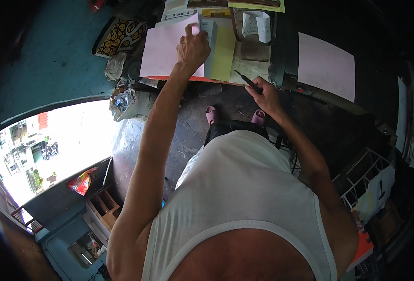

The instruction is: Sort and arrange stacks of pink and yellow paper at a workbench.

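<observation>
My left hand (193, 45) rests on a pink paper sheet (161, 52) at the table's far left, its fingers bent near the sheet's upper right corner, which curls up. Whether the fingers pinch the paper is hard to tell. Grey-blue paper (212, 49) and yellow paper (224, 52) lie just right of the pink sheet. In my right hand (266, 96) is a slim dark pen-like tool (250, 82), its thin tip pointing up and left over the table's front edge. Another pink sheet (326, 66) lies apart, on a dark surface at the right.
A curled white paper slip (256, 26) with handwriting lies beyond the yellow paper. A patterned black and yellow bag (121, 37) and crumpled plastic (122, 100) are at the left. A white wire rack (361, 175) stands at my right side. A red button (300, 90) is below the right sheet.
</observation>
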Available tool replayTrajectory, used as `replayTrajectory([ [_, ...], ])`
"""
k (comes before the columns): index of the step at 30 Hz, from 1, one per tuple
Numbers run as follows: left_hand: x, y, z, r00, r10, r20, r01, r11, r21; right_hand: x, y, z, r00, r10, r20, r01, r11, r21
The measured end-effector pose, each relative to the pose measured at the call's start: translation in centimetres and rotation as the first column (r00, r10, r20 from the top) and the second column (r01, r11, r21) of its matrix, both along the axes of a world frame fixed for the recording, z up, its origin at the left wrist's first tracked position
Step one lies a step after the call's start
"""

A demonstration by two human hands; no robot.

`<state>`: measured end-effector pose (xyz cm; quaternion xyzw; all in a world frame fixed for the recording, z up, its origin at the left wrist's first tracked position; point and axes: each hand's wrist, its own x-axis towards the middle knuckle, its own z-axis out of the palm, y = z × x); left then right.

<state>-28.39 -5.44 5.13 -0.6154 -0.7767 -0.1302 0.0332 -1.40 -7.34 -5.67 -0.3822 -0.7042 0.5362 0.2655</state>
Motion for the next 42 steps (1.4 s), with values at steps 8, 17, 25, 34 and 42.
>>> replayTrajectory([
  [8, 0.1, 0.1, -0.3, 0.992, 0.104, 0.065, -0.099, 0.992, -0.081, 0.2, -0.6, -1.4, 0.998, -0.009, -0.06, 0.009, 1.0, -0.001],
  [17, -1.9, -0.2, -0.1, 0.978, 0.099, 0.185, -0.097, 0.995, -0.02, 0.8, -1.0, -1.9, 0.997, -0.027, -0.07, 0.026, 0.999, -0.024],
  [25, -2.1, -0.7, -0.1, 0.971, 0.063, 0.23, -0.07, 0.997, 0.021, 0.1, -0.5, -0.6, 0.999, 0.006, -0.034, -0.006, 1.0, 0.001],
  [34, 0.7, -0.4, 0.5, 0.995, 0.086, -0.041, -0.091, 0.988, -0.123, -0.7, 0.2, -0.1, 0.998, 0.026, -0.061, -0.028, 0.999, -0.039],
  [42, 0.3, 0.3, 0.3, 0.992, 0.128, -0.02, -0.129, 0.977, -0.172, -0.6, -0.2, -0.4, 0.999, 0.019, -0.032, -0.02, 0.999, -0.047],
])
